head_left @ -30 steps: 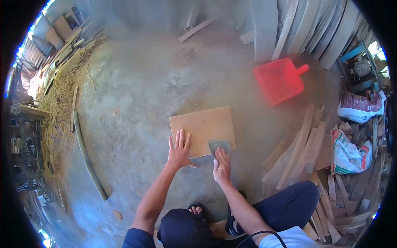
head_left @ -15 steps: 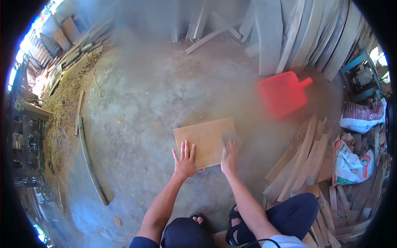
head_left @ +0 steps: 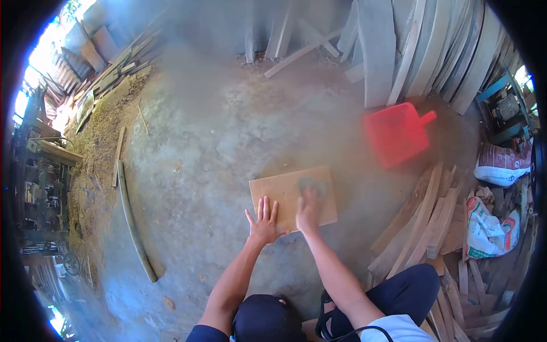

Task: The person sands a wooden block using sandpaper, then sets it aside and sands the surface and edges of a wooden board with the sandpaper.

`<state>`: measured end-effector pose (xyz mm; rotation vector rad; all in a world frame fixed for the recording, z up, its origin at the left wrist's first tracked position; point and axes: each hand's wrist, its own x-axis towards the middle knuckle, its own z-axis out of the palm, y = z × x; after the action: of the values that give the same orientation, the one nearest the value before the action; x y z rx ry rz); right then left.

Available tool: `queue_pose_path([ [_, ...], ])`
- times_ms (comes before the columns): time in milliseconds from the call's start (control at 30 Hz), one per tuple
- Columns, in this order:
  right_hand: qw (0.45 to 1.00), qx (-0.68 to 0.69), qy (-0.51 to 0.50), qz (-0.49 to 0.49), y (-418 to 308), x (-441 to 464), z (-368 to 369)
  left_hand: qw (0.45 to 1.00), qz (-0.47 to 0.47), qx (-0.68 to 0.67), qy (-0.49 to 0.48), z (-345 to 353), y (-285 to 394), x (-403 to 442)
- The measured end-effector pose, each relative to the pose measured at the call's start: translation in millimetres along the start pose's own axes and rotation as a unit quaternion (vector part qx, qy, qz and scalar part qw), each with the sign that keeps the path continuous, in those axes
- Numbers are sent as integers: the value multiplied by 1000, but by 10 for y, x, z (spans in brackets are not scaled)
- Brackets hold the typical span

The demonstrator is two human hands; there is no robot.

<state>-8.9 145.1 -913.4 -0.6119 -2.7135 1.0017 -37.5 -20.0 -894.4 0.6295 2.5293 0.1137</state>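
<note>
A flat rectangular wooden board [head_left: 285, 191] lies on the concrete floor in front of me. My left hand [head_left: 264, 222] rests on its lower left part, fingers spread and pressed flat, thumb at the near edge. My right hand [head_left: 308, 212] is on the right half of the board, blurred by motion, over a grey-green sheet [head_left: 320, 188] that shows beyond the fingertips. The sheet lies against the board's surface under the fingers.
A red dustpan [head_left: 397, 135] lies at the upper right, below leaning planks [head_left: 379, 57]. Wood offcuts [head_left: 424, 219] and sacks [head_left: 490, 231] are piled on the right. A curved stick [head_left: 132, 225] lies on the left, near sawdust [head_left: 94, 171].
My right hand and the sheet have moved over the board, from its near right corner to farther up and left. My left hand stays on the board. The whole view has shifted somewhat.
</note>
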Motion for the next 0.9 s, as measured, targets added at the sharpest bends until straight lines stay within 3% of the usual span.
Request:
queue_pose_path([
  [133,987,2,-126,-99,124,-450,-305,1000,1,-13,-9,-27,16,10],
  [233,990,-4,-130,-46,272,-504,-435,1000,-5,-20,-1,-49,-11,43],
  [333,996,-64,-68,-16,57,-233,-302,998,-16,-52,-10,-7,42,25],
  [400,996,-59,-62,-16,135,-133,-183,995,-21,-93,-27,-303,99,56],
  [433,997,-42,-65,-17,159,-118,-181,982,-14,-188,25,-524,76,5],
  [467,997,-26,-70,-21,188,-75,-194,956,-8,-285,75,-806,44,-114],
  [500,996,-10,-78,-28,227,-84,-224,852,74,-453,254,-1222,63,-351],
  [533,996,-12,-78,-29,249,-85,-233,833,91,-430,337,-1753,46,-643],
  [567,996,-14,-82,-28,252,-57,-227,752,136,-476,435,-2324,168,-965],
  [633,995,-32,-96,-19,193,-61,-243,629,267,-365,632,-3119,194,-1349],
  [700,995,-41,-85,-21,184,-101,-242,607,400,-290,622,-3780,273,-1735],
  [767,995,-45,-78,-39,184,-37,-221,607,460,-244,601,-4040,396,-1902],
  [900,992,-60,-98,-59,196,-152,-294,625,459,-240,584,-4096,521,-1873],
])
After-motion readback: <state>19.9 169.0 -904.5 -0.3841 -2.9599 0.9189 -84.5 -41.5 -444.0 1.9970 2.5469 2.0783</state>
